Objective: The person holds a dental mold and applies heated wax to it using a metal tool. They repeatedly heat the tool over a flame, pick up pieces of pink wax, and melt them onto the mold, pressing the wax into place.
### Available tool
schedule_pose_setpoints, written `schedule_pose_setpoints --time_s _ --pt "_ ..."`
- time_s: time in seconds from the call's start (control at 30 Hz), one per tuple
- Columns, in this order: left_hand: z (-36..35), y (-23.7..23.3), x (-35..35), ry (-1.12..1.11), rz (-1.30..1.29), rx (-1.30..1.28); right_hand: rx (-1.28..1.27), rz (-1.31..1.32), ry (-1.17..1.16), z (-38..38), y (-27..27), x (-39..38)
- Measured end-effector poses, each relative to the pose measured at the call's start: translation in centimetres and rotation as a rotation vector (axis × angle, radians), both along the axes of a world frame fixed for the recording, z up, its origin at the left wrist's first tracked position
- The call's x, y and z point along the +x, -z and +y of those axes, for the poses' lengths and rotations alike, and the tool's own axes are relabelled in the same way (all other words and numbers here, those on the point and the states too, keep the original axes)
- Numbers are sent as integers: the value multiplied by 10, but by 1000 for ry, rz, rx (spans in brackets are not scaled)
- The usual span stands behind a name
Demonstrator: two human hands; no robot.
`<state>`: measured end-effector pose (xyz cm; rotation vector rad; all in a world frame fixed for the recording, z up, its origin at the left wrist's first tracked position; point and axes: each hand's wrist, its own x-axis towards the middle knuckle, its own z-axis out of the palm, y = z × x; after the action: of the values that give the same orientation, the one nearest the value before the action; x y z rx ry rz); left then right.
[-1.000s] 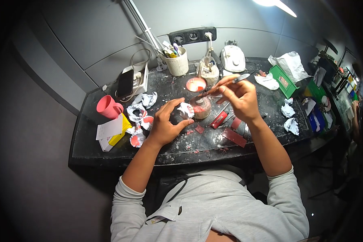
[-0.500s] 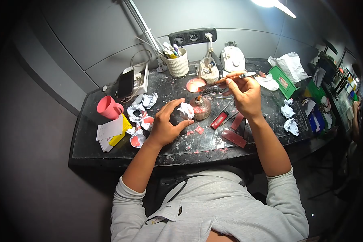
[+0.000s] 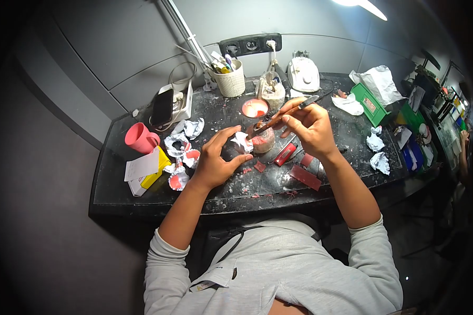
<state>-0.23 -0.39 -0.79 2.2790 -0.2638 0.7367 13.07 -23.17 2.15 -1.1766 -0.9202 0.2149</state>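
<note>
My left hand (image 3: 214, 161) holds a small white plaster dental cast (image 3: 242, 142) between thumb and fingers, above the black bench. In my right hand (image 3: 312, 131) a wax knife (image 3: 285, 116) with a brown handle is pinched, its tip pointing down and left toward the cast. The tip overlaps a glass spirit burner (image 3: 264, 143) in this view. Just behind the burner stands a round dish of melted pink wax (image 3: 255, 108). Under my right hand lie a red-handled tool (image 3: 285, 154) and dark red wax sheets (image 3: 305, 177).
At left are a pink mug (image 3: 140, 138), a yellow box (image 3: 158, 169) and several plaster casts with pink wax (image 3: 178, 181). A pen holder (image 3: 230, 84), a phone (image 3: 163, 108) and a white device (image 3: 303, 75) stand behind. A green box (image 3: 369, 105) and crumpled paper lie at right.
My right hand has brought the wax knife from the wax dish down and toward me, closer to the cast. My left hand keeps its hold in nearly the same place.
</note>
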Motion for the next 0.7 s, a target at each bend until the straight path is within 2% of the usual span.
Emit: schedule_pose_setpoints --time_s 0.7 --pt "1 1 0 9 19 -14 35 -53 -70 -1 -4 -5"
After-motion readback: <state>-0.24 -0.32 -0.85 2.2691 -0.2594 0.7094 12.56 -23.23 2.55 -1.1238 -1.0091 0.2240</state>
